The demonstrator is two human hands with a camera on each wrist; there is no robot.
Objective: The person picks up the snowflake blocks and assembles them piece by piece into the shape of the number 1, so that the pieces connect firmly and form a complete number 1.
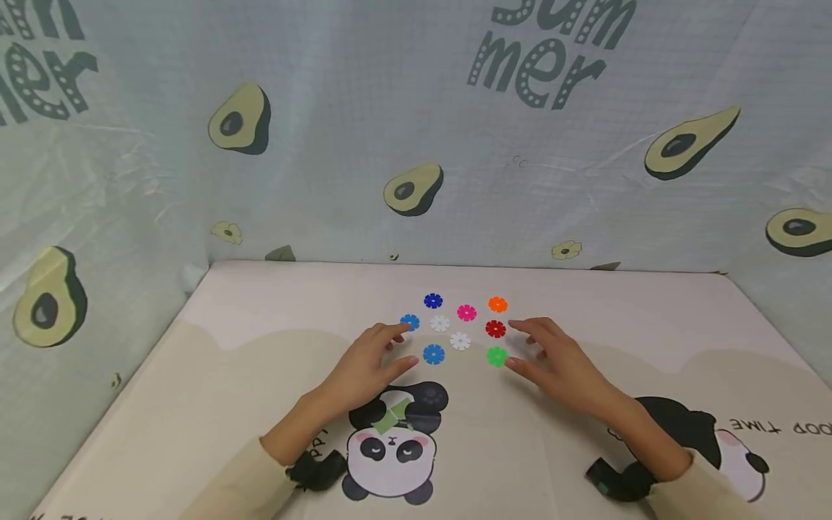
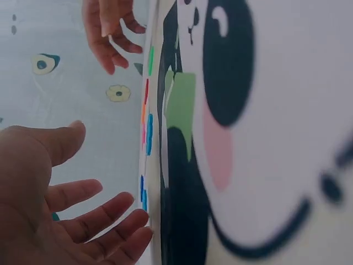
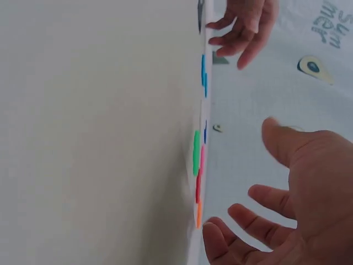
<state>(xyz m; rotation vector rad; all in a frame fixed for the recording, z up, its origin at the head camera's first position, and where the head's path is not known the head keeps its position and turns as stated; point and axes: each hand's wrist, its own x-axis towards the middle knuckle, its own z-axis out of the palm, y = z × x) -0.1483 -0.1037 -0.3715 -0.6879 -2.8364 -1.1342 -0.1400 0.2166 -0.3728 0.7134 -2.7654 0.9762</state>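
Note:
Several small notched plastic discs lie flat in a loose cluster on the table. At the left of it are a light blue disc and, nearer me, another blue disc. Dark blue, pink and orange discs lie farther back, with two white discs in the middle. My left hand is beside the light blue discs, fingers loosely spread and holding nothing. On the other side my right hand, also holding nothing, is beside the red disc and the green disc.
The tabletop cover carries printed pandas, one panda print between my forearms. Behind the table hangs a pale curtain with avocado prints. A dark strap is at my left wrist, another dark piece at my right.

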